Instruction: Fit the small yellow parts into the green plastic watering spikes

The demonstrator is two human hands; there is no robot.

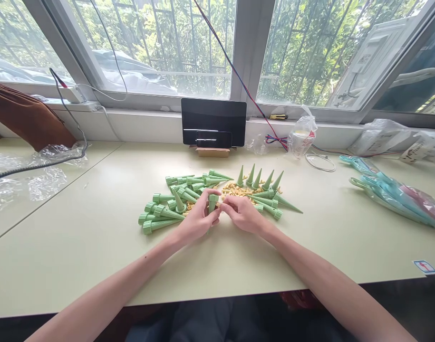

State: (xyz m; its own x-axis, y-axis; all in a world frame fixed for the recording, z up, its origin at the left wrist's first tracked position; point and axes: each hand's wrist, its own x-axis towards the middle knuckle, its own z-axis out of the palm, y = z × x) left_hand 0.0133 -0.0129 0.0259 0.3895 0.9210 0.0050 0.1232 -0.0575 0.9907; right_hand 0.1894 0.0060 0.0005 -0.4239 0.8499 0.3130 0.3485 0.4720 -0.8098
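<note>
My left hand (198, 219) is closed around one green cone-shaped spike (212, 203), holding it upright by its wide end. My right hand (243, 213) meets it from the right, fingers pinched at the spike's rim; what they pinch is too small to make out. A pile of the same green spikes (167, 209) lies to the left and behind the hands. Several more green spikes (260, 179) stand upright in a row at the back right. Small yellow pieces (235, 191) are heaped between the two groups.
A pale green table (96, 237) runs under a window. A dark tablet with a phone on a stand (213, 122) leans at the sill. Blue and pink bagged items (399, 195) lie at the right, a plastic bag (302, 135) behind, crumpled plastic wrap (32, 180) and a cable at the left.
</note>
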